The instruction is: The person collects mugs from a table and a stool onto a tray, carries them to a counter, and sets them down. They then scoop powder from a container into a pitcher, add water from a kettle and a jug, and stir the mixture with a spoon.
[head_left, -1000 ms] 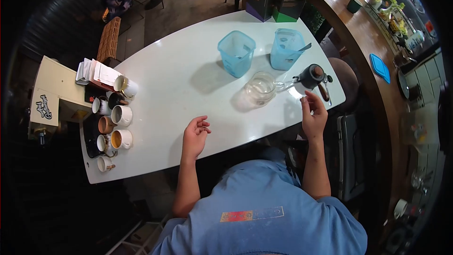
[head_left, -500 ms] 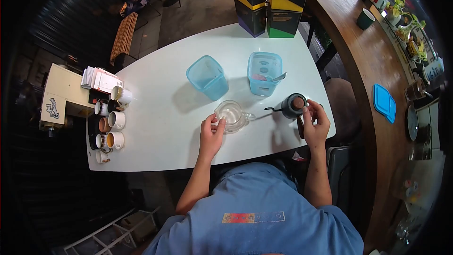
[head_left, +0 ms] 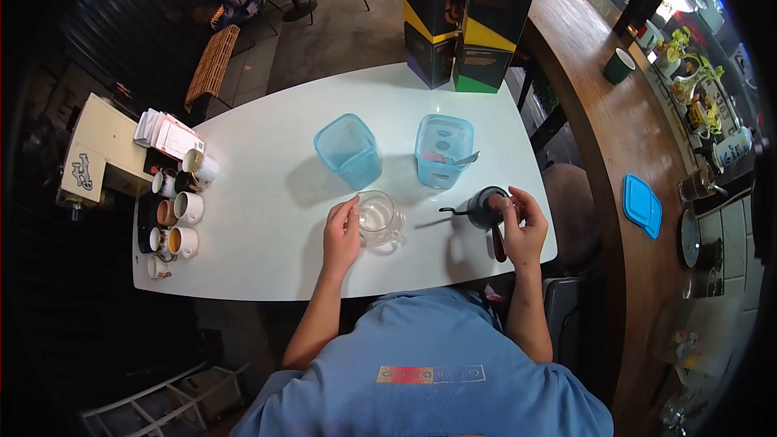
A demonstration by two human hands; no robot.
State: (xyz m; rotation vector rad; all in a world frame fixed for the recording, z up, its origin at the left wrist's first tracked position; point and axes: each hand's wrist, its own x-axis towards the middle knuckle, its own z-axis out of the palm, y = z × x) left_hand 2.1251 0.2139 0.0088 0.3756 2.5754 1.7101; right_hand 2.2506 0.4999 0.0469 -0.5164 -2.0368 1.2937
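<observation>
My left hand (head_left: pixel 342 235) grips the side of a clear glass jug (head_left: pixel 380 217) standing on the white table, with its handle pointing to the lower right. At the table's right side is a small dark kettle (head_left: pixel 482 218) with a thin black spout pointing left and a brown handle toward me. The fingers of my right hand (head_left: pixel 524 222) are closed at the brown round lid knob (head_left: pixel 497 202) on top of it. Beyond the jug stands a translucent blue tub (head_left: pixel 348 154). A second blue tub (head_left: pixel 443 158), with a spoon (head_left: pixel 467 159) in it, stands behind the kettle.
Several cups (head_left: pixel 188 207) stand at the table's left edge beside papers (head_left: pixel 171 136). Tall black boxes (head_left: pixel 486 32) stand at the far end. A wooden counter (head_left: pixel 595 105) along the right bears a blue lid (head_left: pixel 642 205) and a green cup (head_left: pixel 619 66).
The glass jug has turned, its handle swinging from the right toward me. My right fingers have shifted inward onto the knob. The whole view has moved slightly.
</observation>
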